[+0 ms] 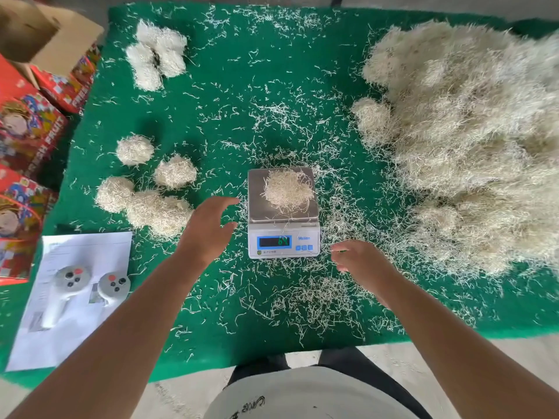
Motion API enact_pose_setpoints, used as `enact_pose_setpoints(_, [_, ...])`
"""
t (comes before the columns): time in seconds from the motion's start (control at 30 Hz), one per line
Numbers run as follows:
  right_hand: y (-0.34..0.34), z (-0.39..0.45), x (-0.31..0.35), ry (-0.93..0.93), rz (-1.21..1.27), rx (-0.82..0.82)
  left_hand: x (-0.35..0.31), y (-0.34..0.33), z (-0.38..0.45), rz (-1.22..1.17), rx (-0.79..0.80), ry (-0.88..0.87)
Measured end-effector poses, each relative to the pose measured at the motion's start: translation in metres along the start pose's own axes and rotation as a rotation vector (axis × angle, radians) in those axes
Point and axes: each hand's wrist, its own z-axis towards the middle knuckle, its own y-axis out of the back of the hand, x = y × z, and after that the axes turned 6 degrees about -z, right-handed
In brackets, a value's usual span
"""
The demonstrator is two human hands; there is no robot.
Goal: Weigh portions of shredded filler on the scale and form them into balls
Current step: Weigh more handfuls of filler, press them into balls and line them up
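Note:
A small white scale (282,241) stands mid-table on the green mat, its display lit. A loose clump of pale shredded filler (287,190) lies on its steel pan. My left hand (208,228) hovers just left of the scale, fingers spread and relaxed, holding nothing. My right hand (361,264) hangs to the scale's lower right, fingers loosely bent, touching nothing that I can make out. Several formed filler balls (145,192) sit to the left. A big heap of loose filler (472,137) fills the right side.
Whiter balls (157,55) lie at the far left. Two white controllers (87,282) rest on a paper sheet (72,337) near the front left corner. Red fruit boxes (27,131) stand off the table's left edge. Stray shreds litter the green mat (242,86).

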Motion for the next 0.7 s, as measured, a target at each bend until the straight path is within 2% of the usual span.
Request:
enact_pose_setpoints(0.5, [0.003, -0.012, -0.019, -0.051, 0.000, -0.042, -0.015, -0.012, 0.012, 0.043, 0.013, -0.050])
enact_pose_setpoints(0.7, [0.008, -0.027, -0.034, -0.046, -0.154, -0.033, -0.041, -0.040, 0.060, 0.141, 0.092, -0.083])
